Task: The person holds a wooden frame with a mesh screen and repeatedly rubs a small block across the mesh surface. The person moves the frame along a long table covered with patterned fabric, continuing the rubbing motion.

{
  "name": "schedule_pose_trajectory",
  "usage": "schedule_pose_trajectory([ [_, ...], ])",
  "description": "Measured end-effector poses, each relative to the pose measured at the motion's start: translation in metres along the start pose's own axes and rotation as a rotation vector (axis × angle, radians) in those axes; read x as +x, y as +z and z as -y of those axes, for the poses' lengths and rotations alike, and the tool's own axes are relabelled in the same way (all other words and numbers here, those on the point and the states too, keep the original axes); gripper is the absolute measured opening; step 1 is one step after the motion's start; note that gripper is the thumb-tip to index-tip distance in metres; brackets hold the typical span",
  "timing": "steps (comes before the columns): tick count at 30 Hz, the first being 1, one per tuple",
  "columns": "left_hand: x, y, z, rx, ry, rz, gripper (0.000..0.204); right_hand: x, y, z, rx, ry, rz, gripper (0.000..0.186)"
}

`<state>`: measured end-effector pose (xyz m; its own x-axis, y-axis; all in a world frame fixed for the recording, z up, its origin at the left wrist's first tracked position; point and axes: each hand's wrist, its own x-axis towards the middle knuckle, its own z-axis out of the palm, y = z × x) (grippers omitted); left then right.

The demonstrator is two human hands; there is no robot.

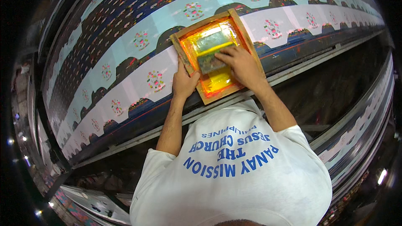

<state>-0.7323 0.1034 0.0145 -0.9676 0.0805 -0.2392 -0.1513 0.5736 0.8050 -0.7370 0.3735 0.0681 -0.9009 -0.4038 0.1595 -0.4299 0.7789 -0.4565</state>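
Observation:
A wooden screen frame (236, 25) with yellow and orange ink inside rests tilted on a row of pale pink fabric pieces (280, 29), which carry small multicoloured printed designs. My left hand (184, 83) is closed on the frame's left side, near its lower half. Inside the frame, my right hand (240, 69) has its fingers on a squeegee (209, 60) with a dark, ink-smeared body and a bright yellow strip along it. The screen surface beneath the squeegee is partly hidden by it and by my hand.
Rows of light blue printed pieces (165, 37) lie farther up the long curved-looking table. A metal rail (301, 62) runs along its near edge. Another long table with pale pieces (354, 138) stands at the right, behind my body. Small lights show at the far left and right.

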Motion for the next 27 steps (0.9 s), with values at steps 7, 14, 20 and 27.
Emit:
schedule_pose_trajectory([
  [7,0.001,-0.004,-0.002,-0.049,0.112,-0.015,0.109,0.1,-0.017,-0.029,-0.001,0.02,0.212,0.042],
  [14,0.0,-0.003,0.006,-0.048,0.045,0.009,0.108,0.073,-0.012,-0.022,-0.033,0.028,0.235,0.04],
  [20,0.0,-0.005,-0.005,-0.084,0.012,0.019,0.109,-0.017,-0.027,0.008,-0.018,0.002,0.211,0.056],
  [27,0.001,-0.002,-0.008,-0.067,0.033,0.001,0.106,-0.034,-0.039,0.012,-0.036,-0.004,0.241,0.072],
])
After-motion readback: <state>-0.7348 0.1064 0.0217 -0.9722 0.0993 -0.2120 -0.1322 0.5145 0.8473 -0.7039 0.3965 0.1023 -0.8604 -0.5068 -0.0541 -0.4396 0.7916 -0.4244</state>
